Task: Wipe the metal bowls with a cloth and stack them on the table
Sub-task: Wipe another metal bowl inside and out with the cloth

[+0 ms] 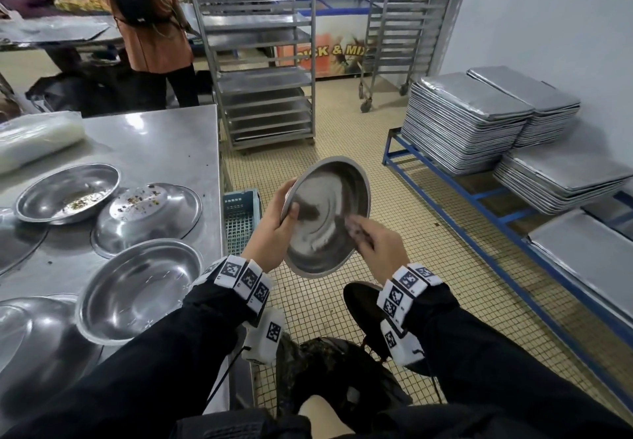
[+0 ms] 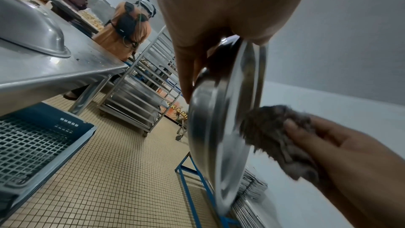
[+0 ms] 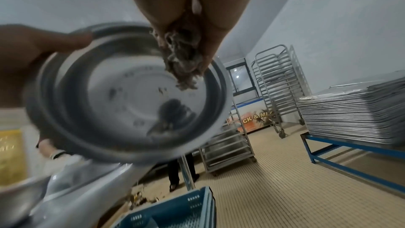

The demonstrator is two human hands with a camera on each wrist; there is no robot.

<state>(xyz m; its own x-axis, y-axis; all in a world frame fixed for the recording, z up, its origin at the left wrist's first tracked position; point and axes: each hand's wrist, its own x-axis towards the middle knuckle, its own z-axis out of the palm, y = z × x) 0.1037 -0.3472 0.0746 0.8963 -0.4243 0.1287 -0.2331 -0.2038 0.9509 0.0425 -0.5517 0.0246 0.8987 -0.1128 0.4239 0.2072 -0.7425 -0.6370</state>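
Between your hands: left hand (image 1: 274, 229) grips the tilted metal bowl's (image 1: 329, 219) rim; right hand (image 1: 378, 245) pinches a grey cloth (image 2: 278, 138) against its inside.

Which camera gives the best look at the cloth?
The left wrist view: the cloth shows whole, bunched in the right hand beside the held bowl. The right wrist view shows its frayed end; the head view shows only a blurred bit.

Left hand (image 1: 274, 229) raised, fingers clamped; right hand (image 1: 378, 245) beside it, fingers apparently bunched; both forearms extended forward.
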